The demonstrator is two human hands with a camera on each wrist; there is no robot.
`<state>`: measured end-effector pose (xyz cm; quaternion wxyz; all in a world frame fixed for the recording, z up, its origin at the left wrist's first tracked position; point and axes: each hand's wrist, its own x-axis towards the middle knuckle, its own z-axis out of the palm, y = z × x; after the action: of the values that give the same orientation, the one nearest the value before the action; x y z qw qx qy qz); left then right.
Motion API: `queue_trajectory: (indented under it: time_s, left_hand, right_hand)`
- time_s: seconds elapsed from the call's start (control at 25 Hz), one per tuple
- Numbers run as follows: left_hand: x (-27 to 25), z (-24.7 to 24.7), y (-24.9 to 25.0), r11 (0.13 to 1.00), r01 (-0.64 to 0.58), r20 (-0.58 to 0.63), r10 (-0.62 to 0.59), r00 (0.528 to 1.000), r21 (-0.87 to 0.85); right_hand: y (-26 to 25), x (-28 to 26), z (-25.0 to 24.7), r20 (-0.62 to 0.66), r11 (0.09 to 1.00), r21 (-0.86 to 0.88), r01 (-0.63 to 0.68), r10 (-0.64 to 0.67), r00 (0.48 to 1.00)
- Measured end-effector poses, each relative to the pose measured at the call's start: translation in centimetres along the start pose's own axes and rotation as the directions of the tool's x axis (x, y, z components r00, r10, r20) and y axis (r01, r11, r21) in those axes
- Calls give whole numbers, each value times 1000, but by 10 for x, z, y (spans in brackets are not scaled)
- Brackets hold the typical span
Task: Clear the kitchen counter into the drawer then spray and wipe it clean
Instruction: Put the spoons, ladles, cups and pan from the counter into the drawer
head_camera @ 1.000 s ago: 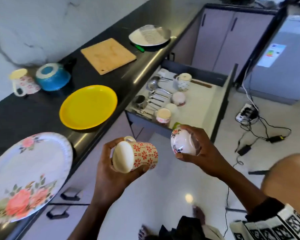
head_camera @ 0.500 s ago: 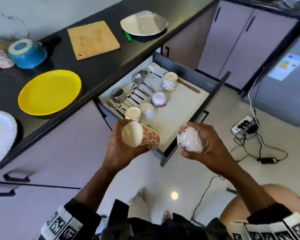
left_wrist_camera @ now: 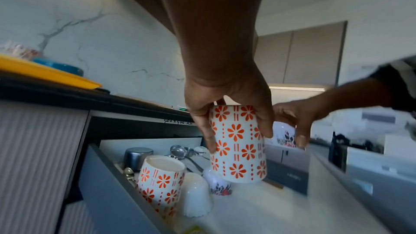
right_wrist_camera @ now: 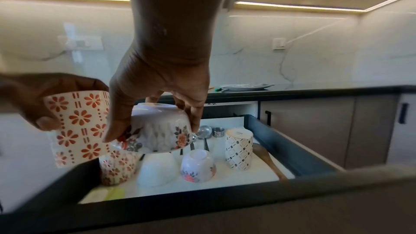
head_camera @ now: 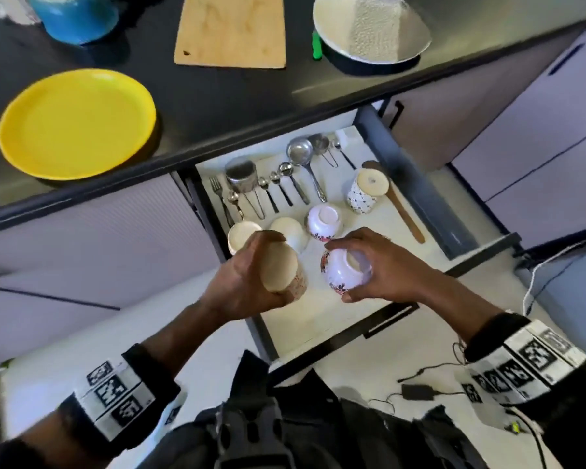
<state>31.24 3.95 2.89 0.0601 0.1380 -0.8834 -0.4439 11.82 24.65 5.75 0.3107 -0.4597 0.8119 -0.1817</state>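
My left hand (head_camera: 251, 275) grips an orange-flowered mug (head_camera: 283, 270) (left_wrist_camera: 238, 145) upside down, just above the open drawer (head_camera: 427, 204). My right hand (head_camera: 379, 265) holds a white floral bowl (head_camera: 344, 270) (right_wrist_camera: 157, 131) inverted beside it, also over the drawer. Inside stand a matching orange-flowered mug (left_wrist_camera: 161, 182), a plain white cup (right_wrist_camera: 155, 168), a small floral bowl (right_wrist_camera: 198, 165), a dotted mug (head_camera: 367, 191), steel spoons and ladles (head_camera: 298, 177) and a wooden spatula (head_camera: 403, 211).
On the black counter (head_camera: 217, 106) lie a yellow plate (head_camera: 77, 121), a wooden cutting board (head_camera: 232, 28), a blue bowl (head_camera: 77, 15) and a white textured dish (head_camera: 372, 25) with a green item beside it. Cables and a charger (head_camera: 416, 390) lie on the floor at right.
Both hands have moved from in front of the drawer to over its front part and turned the mug and bowl upside down. My view has tilted down toward the drawer.
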Motion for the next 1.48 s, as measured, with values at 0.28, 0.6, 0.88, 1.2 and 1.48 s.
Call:
queue_trajectory:
  time_s: [0.28, 0.6, 0.88, 1.2, 1.48]
  left_hand:
    - [48, 38, 0, 908, -164, 468, -40, 883, 385]
    - [74, 68, -12, 790, -181, 480, -158, 863, 585]
    - [78, 94, -18, 731, -40, 329, -258, 908, 682]
    - [78, 110, -13, 727, 33, 228, -258, 939, 686]
    - [72, 114, -23, 751, 54, 206, -249, 946, 658]
  right_hand:
    - [57, 82, -22, 447, 886, -422, 192, 19, 894]
    - [100, 139, -22, 701, 739, -420, 527, -104, 705]
    - [123, 140, -14, 732, 690, -415, 593, -135, 668]
    - [124, 137, 12, 665, 618, -495, 611, -184, 724]
    - [120, 141, 29, 579, 556, -606, 570, -183, 794]
